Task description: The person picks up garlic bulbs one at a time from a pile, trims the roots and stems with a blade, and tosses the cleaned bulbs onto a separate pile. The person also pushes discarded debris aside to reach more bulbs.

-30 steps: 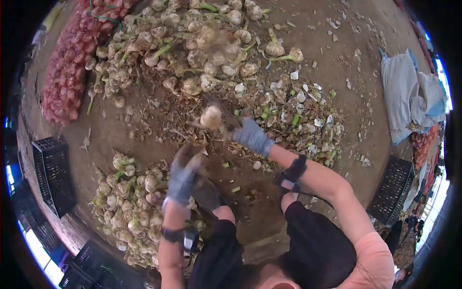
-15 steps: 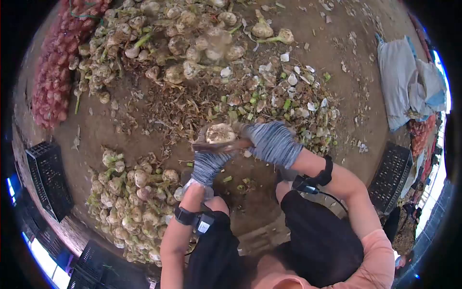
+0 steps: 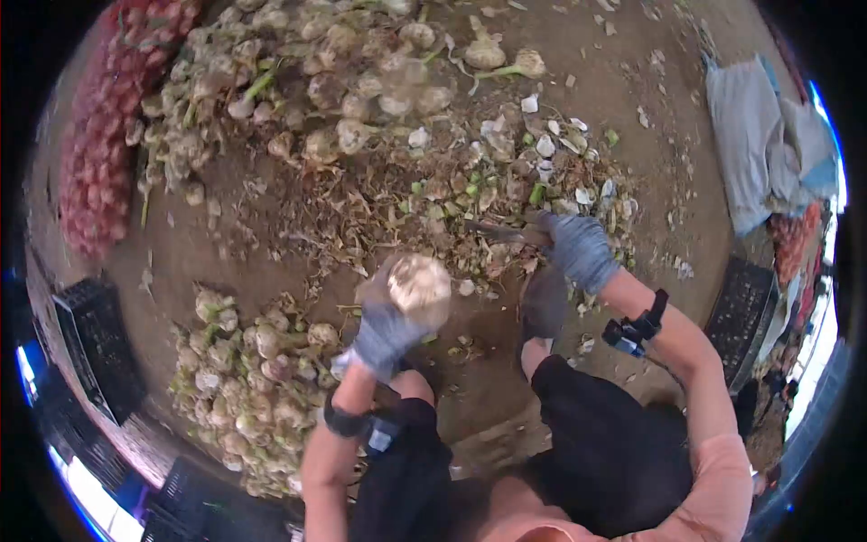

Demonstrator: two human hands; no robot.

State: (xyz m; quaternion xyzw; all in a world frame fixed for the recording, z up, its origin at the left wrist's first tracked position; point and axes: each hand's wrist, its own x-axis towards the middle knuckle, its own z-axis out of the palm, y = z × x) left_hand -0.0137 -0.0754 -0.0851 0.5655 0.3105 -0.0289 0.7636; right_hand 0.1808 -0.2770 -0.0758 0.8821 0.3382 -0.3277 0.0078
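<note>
My left hand point(image 3: 386, 336), in a grey striped glove, is wrapped round a large garlic bulb point(image 3: 421, 287) whose pale face points up. The bulb is somewhat blurred. To the right, my gloved right hand point(image 3: 582, 251) grips a knife point(image 3: 510, 233) with a dark blade that points left, apart from the bulb. Below the knife lie dry leaves and trimmings point(image 3: 361, 217) on the ground. A heap of garlic bulbs point(image 3: 257, 379) lies to the left of my left forearm.
A larger pile of garlic with stalks point(image 3: 334, 81) spreads across the far ground. Red mesh sacks point(image 3: 104, 154) stand at the left, near a black crate point(image 3: 95, 343). At the right are a white sack point(image 3: 745, 135) and another black crate point(image 3: 745, 312).
My right hand has drawn the knife away from the bulb, to the right. My left hand has tilted the bulb, so its pale face now shows more fully.
</note>
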